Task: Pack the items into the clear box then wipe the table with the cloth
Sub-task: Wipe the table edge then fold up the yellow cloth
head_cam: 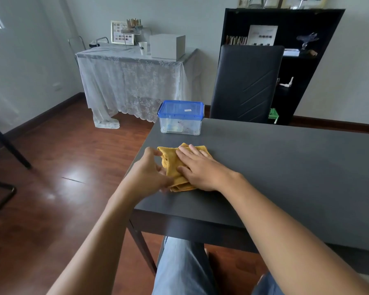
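Observation:
A folded yellow cloth [172, 165] lies on the dark grey table [285, 167] near its left edge. My right hand [197, 167] lies flat on the cloth with straight fingers, pressing it down. My left hand [146, 174] pinches the cloth's left edge between thumb and curled fingers. Behind the cloth, at the table's far left corner, stands the clear box [180, 120] with its blue lid on; pale items show faintly through its wall.
A black chair [246, 84] stands at the table's far side. A lace-covered side table [132, 81] and a black shelf unit [296, 60] are against the back wall. Wooden floor lies to the left; my legs are under the table's front edge.

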